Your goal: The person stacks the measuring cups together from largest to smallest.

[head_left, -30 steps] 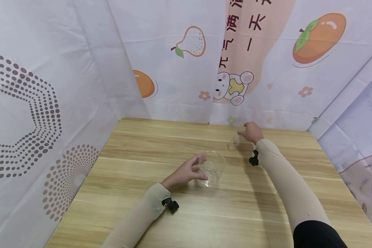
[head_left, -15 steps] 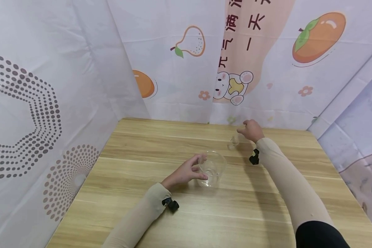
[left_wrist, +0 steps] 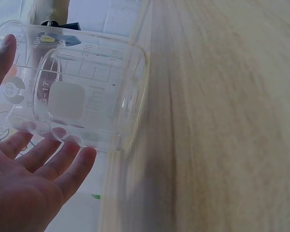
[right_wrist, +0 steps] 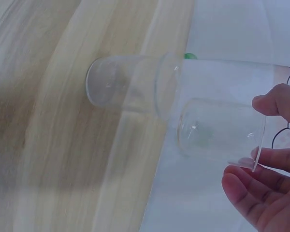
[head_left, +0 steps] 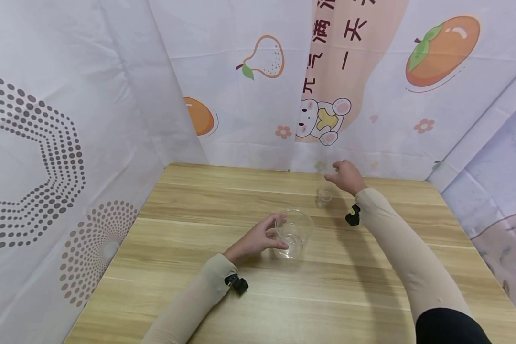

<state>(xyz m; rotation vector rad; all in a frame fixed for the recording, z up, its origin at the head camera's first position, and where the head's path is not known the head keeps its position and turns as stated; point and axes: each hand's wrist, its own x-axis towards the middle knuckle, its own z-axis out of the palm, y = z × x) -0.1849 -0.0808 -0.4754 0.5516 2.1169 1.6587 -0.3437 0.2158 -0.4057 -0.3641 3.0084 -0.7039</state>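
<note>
Left hand [head_left: 260, 239]: the fingers hold the large beaker [head_left: 300, 239]. The thumb bears on one side of the wall; the fingertips [left_wrist: 87, 153] bear on the other. The beaker is clear and stands mouth up, its base on the bench [head_left: 327, 296]. A white printed scale is on its wall; "100", "200" and the text "G-17" are legible in the left wrist view.

Right hand [head_left: 347, 178]: the fingers pinch the rim of a small clear cup [right_wrist: 217, 129] — thumb on one side, fingertips on the other. The cup hangs mouth up, raised off the bench. In the head view it is barely visible against the curtain [head_left: 232, 114].

A second clear vessel [right_wrist: 123, 83] stands mouth up on the bench, below the raised cup and beyond the large beaker, well to the right of the left hand. Contact between the cup and this vessel cannot be determined; their outlines nearly meet in the right wrist view.

Both arms wear beige sleeves [head_left: 413, 267] — the right one black at its upper end. A small black device [head_left: 239, 284] is fitted at the left cuff and a similar black unit [head_left: 352, 216] at the right. The white curtain behind the bench carries printed fruit, flowers and dark characters.
</note>
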